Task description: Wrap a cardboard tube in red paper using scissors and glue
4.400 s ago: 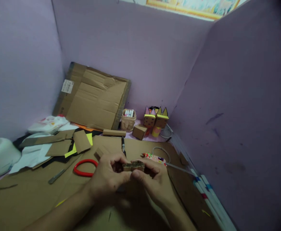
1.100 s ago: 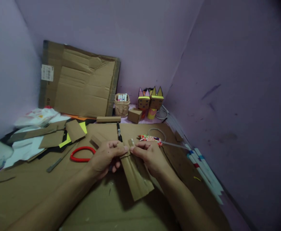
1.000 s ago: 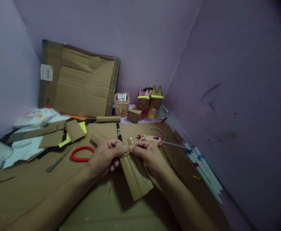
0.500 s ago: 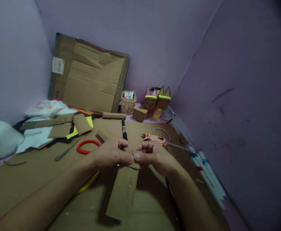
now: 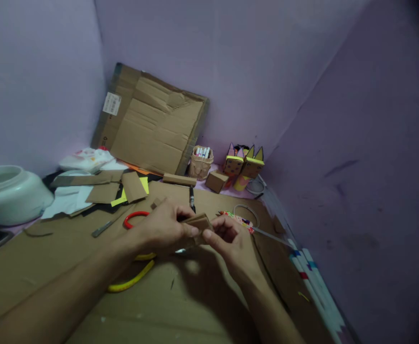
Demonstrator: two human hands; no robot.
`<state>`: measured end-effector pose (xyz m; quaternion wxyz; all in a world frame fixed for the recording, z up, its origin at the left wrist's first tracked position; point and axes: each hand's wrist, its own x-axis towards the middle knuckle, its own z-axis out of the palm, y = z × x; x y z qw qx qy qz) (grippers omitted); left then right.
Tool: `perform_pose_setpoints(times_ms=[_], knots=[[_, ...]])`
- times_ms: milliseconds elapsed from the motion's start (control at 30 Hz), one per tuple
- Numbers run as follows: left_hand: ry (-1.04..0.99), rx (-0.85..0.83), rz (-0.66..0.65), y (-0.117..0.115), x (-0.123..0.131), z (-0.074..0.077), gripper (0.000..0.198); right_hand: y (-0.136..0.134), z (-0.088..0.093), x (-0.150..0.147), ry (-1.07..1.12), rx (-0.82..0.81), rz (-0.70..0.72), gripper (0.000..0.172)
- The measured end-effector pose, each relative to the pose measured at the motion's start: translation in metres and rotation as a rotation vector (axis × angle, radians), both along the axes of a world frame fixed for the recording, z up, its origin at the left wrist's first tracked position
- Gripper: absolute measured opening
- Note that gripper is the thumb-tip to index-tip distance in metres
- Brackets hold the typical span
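Observation:
Between my two hands is a folded cardboard piece (image 5: 199, 222), raised above the cardboard-covered table and seen nearly end-on. My left hand (image 5: 168, 228) pinches its left side, thumb on the near face. At its right edge, my right hand (image 5: 233, 241) closes thumb and fingers on the piece. Below my left wrist lie a red looped handle (image 5: 132, 216) and a yellow looped handle (image 5: 134, 282), partly covered by the hand and forearm. A small shiny tip (image 5: 181, 251) shows under the left hand. Just beyond the hands lies a black marker (image 5: 192, 198).
Cardboard scraps (image 5: 134, 186) and paper lie at the back left, near a white pot (image 5: 12, 196). A large cardboard sheet (image 5: 155, 124) leans on the wall. Behind stand a marker cup (image 5: 201, 165) and a small cardboard box (image 5: 216, 181). Several white markers (image 5: 317, 282) lie along the right wall.
The long cardboard piece that hung down toward me has been tipped up and now shows its folded end. My right hand has shifted slightly right, and the camera view has turned a little left.

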<state>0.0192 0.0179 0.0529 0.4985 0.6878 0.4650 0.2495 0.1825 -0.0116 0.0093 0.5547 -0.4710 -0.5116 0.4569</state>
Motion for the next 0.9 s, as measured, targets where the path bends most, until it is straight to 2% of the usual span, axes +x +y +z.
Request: perform_pose_setpoints(times_ms=[133,200,300,367,400,500,533,567,600,633,700,767,833,900], knots=[[0.305,0.272,-0.071,-0.007,-0.004,0.008,0.015,-0.004,0.004,-0.001,-0.070,0.036,0.159,0.014],[0.342,0.314,-0.116,-0.009,-0.005,0.007,0.015,-0.006,0.004,-0.002,-0.103,0.054,0.156,0.012],[0.412,0.363,-0.135,-0.011,-0.003,0.002,0.017,-0.007,0.000,-0.003,-0.138,0.079,0.077,0.005],[0.419,0.516,-0.060,-0.014,-0.001,-0.001,0.012,-0.005,-0.005,-0.003,-0.105,0.087,-0.009,0.006],[0.384,0.665,0.011,-0.017,0.001,-0.002,0.009,-0.003,-0.007,-0.002,-0.071,0.095,-0.068,0.009],[0.139,1.212,0.255,-0.030,0.009,-0.008,0.017,0.001,-0.011,0.001,0.054,0.161,-0.284,0.017],[0.051,1.307,0.281,-0.034,0.013,-0.011,0.013,0.002,-0.011,0.003,0.082,0.191,-0.345,0.018],[-0.021,1.314,0.281,-0.038,0.017,-0.015,0.008,0.002,-0.011,0.003,0.092,0.225,-0.393,0.018],[-0.078,1.208,0.253,-0.041,0.021,-0.020,0.008,0.000,-0.012,0.003,0.081,0.269,-0.425,0.017],[-0.122,1.007,0.227,-0.041,0.025,-0.025,0.012,-0.001,-0.012,0.003,0.051,0.322,-0.440,0.014],[-0.257,0.446,0.232,-0.037,0.033,-0.034,0.015,-0.006,-0.014,0.001,-0.042,0.450,-0.436,0.007],[-0.548,0.016,0.223,-0.029,0.038,-0.041,0.022,-0.009,-0.016,-0.003,-0.117,0.579,-0.407,0.002],[-0.807,-0.172,0.193,-0.021,0.040,-0.043,0.034,-0.011,-0.019,-0.006,-0.144,0.678,-0.367,0.008],[-0.935,-0.219,0.162,-0.018,0.039,-0.042,0.040,-0.012,-0.019,-0.010,-0.137,0.708,-0.321,0.010]])
